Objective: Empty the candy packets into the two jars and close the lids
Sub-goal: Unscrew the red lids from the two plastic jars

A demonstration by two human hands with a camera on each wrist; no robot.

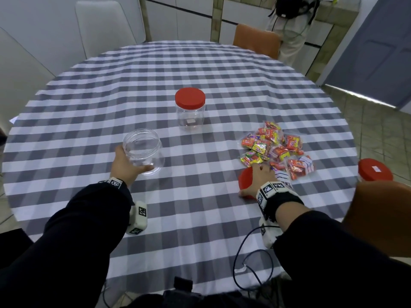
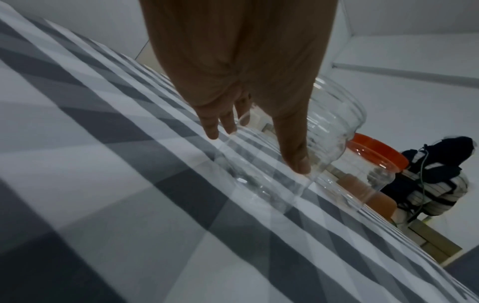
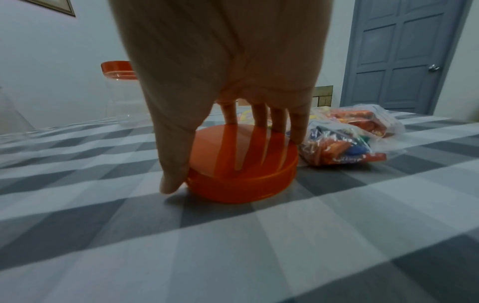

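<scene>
An open, empty clear jar (image 1: 142, 150) (image 2: 334, 131) stands on the checked tablecloth, front left. My left hand (image 1: 131, 161) (image 2: 255, 151) grips its side, thumb on the near wall and fingers round the left. The loose red lid (image 1: 243, 182) (image 3: 241, 180) lies flat on the cloth, front right. My right hand (image 1: 251, 180) (image 3: 233, 162) holds it from above, with the thumb on the near rim and the fingers on the far rim. A second clear jar (image 1: 189, 114) (image 2: 368, 176) with a red lid on stands mid-table. The pile of candy packets (image 1: 278, 150) (image 3: 342, 147) lies just beyond my right hand.
The round table (image 1: 200, 70) has bare cloth at the back and front. An orange chair (image 1: 382, 216) stands at the right edge, with another red-lidded jar (image 1: 374, 171) behind it. A second orange chair (image 1: 256, 40) and a standing person (image 1: 291, 30) are beyond the far edge.
</scene>
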